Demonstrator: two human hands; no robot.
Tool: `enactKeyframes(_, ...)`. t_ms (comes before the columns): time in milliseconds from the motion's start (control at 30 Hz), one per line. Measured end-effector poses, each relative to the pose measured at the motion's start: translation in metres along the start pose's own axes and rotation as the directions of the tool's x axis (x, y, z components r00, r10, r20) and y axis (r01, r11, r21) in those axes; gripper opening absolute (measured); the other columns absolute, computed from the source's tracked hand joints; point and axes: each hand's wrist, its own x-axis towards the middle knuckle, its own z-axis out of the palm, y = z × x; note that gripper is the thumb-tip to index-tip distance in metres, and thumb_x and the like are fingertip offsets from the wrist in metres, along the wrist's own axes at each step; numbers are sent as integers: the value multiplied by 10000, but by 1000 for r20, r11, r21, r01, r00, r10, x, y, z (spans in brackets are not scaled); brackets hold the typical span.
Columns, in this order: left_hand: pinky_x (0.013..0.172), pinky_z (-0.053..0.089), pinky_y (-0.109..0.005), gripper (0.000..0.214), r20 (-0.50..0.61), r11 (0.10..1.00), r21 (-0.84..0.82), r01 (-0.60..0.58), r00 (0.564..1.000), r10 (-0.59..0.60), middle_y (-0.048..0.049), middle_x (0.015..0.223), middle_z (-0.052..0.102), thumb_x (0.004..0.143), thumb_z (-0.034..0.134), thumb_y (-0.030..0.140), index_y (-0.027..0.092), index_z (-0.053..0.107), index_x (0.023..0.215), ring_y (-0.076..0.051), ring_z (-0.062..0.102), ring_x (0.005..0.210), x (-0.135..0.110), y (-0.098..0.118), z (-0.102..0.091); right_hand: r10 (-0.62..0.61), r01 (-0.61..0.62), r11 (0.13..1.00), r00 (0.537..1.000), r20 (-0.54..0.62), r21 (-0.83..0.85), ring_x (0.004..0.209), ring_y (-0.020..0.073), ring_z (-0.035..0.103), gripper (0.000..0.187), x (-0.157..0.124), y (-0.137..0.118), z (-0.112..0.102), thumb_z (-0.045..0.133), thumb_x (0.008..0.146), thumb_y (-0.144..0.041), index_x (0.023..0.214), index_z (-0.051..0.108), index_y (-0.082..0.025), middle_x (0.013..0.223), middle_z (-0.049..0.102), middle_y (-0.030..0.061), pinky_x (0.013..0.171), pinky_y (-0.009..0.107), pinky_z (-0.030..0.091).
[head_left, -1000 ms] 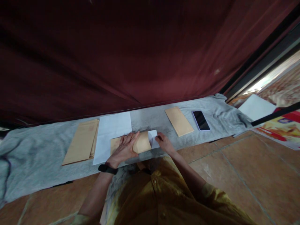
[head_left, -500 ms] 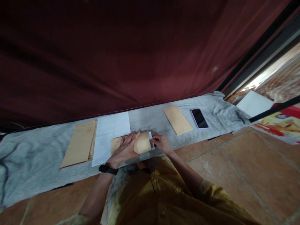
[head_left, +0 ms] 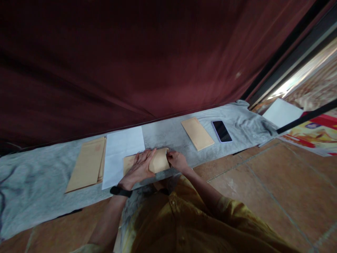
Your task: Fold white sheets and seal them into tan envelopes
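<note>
A brown envelope [head_left: 158,161] lies on the grey cloth [head_left: 39,175] in front of me, partly over a white sheet [head_left: 119,151]. My left hand [head_left: 138,167] lies flat on the envelope with fingers spread, holding it down. At the envelope's right end my right hand [head_left: 177,161] is curled, its fingertips pressed against the opening. No white paper shows beyond that end; what the fingers hold is hidden.
A stack of brown envelopes [head_left: 86,164] lies to the left of the white sheet. Farther right on the cloth lie a single brown envelope [head_left: 197,133] and a dark phone [head_left: 222,131]. Dark red fabric [head_left: 131,63] hangs behind. A white sheet [head_left: 281,112] lies at far right.
The white folded paper that stuck out of the envelope's right end has gone from sight as my right hand moved left against the opening. My left hand stayed on the envelope.
</note>
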Motion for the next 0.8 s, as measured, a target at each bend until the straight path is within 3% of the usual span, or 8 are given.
enactKeyframes(167, 1219, 139, -573, 1160, -5, 1000, -6, -6, 1000, 6, -160, 1582, 356, 669, 755, 343, 254, 88, 1614, -362, 305, 1481, 0, -2, 1, 38, -36, 996, 999, 26, -76, 1032, 215, 715, 293, -1, -5, -2, 507, 953, -310, 1118, 748, -284, 1121, 770, 50, 801, 252, 498)
enactKeyframes(667, 1225, 117, -586, 1156, 13, 1000, 7, 19, 1000, -19, -177, 1613, 307, 667, 751, 336, 246, 97, 1616, -361, 267, 1505, -1, 0, 2, 66, -70, 995, 996, -67, -66, 1010, 222, 710, 258, -7, -11, 4, 486, 1001, -349, 1087, 698, -229, 1113, 752, 81, 779, 268, 482)
enactKeyframes(800, 1226, 131, -580, 1152, 1, 1000, 3, 8, 1000, -8, -177, 1614, 308, 664, 753, 329, 245, 106, 1614, -357, 274, 1504, 0, 0, 1, 117, -125, 991, 986, -121, -55, 1006, 231, 705, 314, -7, -13, 3, 470, 1017, -393, 1194, 613, -176, 1120, 735, 114, 784, 280, 479)
